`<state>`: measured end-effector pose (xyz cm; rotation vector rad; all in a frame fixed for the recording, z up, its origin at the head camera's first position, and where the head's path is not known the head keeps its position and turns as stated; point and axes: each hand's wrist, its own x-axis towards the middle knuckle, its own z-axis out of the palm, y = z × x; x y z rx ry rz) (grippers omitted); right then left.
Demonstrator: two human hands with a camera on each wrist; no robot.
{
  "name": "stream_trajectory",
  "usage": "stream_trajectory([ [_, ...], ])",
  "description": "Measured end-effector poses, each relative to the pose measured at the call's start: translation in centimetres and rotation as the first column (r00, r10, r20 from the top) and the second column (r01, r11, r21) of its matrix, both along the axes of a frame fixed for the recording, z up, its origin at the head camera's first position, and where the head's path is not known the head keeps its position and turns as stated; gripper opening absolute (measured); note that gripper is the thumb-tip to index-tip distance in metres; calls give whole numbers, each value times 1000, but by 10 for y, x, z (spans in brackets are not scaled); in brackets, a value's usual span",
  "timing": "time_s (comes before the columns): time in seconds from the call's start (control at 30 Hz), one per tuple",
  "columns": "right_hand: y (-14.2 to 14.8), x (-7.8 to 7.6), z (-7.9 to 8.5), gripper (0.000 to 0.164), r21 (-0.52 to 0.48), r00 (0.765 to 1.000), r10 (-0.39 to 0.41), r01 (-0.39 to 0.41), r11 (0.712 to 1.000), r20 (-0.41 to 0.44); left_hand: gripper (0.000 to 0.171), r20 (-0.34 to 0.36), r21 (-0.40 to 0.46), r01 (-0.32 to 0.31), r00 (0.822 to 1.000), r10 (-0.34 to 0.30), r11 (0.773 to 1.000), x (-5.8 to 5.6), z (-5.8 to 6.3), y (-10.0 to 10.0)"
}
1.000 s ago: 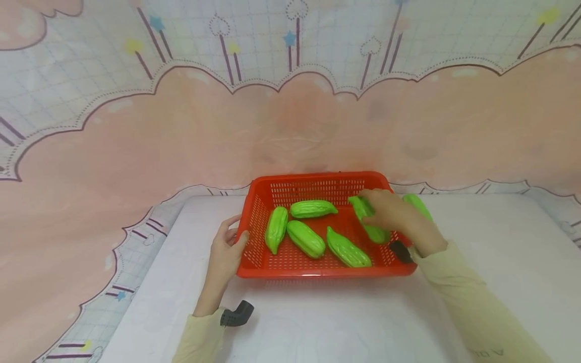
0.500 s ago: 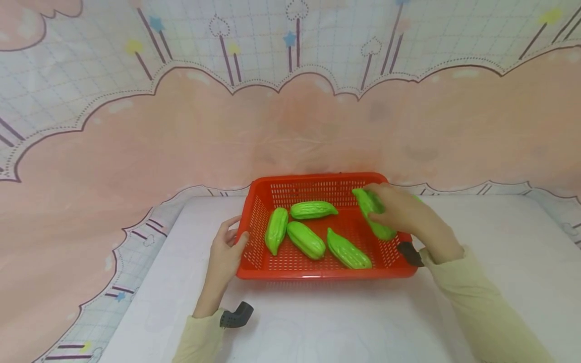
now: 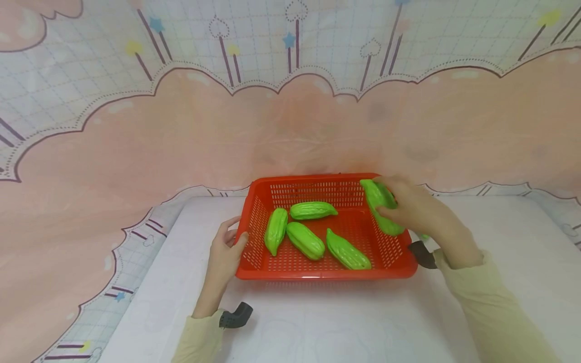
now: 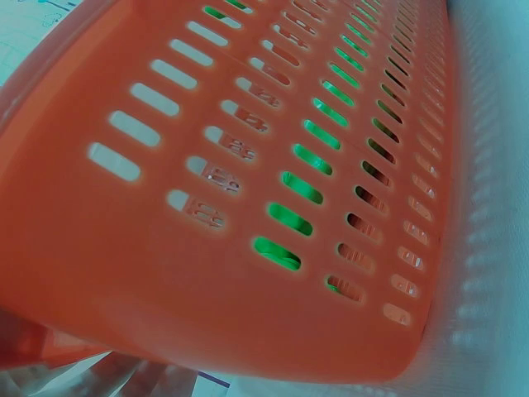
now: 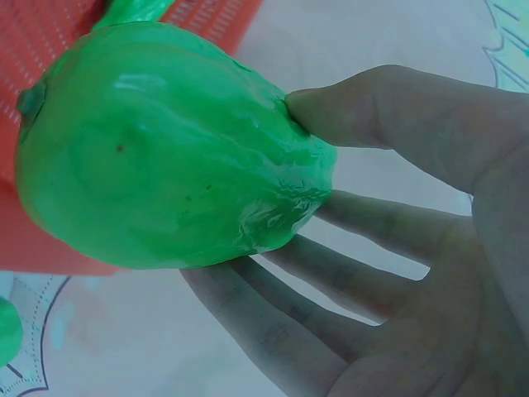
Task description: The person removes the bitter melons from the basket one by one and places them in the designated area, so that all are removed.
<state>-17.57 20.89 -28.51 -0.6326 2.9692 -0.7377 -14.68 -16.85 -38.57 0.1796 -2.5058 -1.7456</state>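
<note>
A red plastic basket with slotted walls sits on the white table. My left hand grips its left rim, thumb on the inner side and fingers outside. In my right hand is a green, ridged bitter melon, pinched between thumb and fingers over the basket's right wall. The right wrist view shows that bitter melon end-on, thumb on one side and fingers on the other. Several more bitter melons lie in the basket, among them one at the left and one near the front.
Right of the basket, a bit of another green bitter melon shows behind my right wrist. A patterned cloth hangs behind the table. In the left wrist view, the slotted basket wall fills most of the picture.
My right hand has lifted its bitter melon and carried it rightward, from inside the basket to over the right rim. The left hand and the basket have stayed in place.
</note>
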Motion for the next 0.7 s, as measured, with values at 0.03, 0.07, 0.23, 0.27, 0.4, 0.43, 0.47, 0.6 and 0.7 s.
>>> stream_trajectory([
  [0.03,1,1,1,58,6,1000,-8,8,1000,2,49,3,0,-1,1000,1,1000,0,0,0],
  [0.07,1,1,2,60,10,1000,-16,16,1000,5,49,3,1,-1,1000,1,1000,0,0,-1],
  [0.23,4,3,5,64,16,999,-32,31,999,10,49,-1,8,2,1000,-2,1000,0,-1,-1],
  [0.27,6,3,5,64,13,999,-32,32,999,4,49,-4,9,4,1000,-4,1000,1,-1,-1],
  [0.4,13,5,5,63,-10,999,-45,45,999,-11,48,-10,12,7,1000,-7,1000,1,0,0],
  [0.43,15,6,5,63,-16,999,-51,51,999,-12,48,-9,13,6,1000,-6,1000,1,-1,0],
  [0.47,17,6,5,63,-20,998,-54,54,998,-9,48,-5,15,4,1000,-4,1000,1,-1,0],
  [0.6,24,7,3,64,-24,998,-65,65,998,-2,48,3,9,-3,1000,3,1000,0,-1,0],
  [0.7,28,8,2,64,-18,997,-72,71,997,-5,48,0,4,-2,1000,2,1000,0,-2,-1],
])
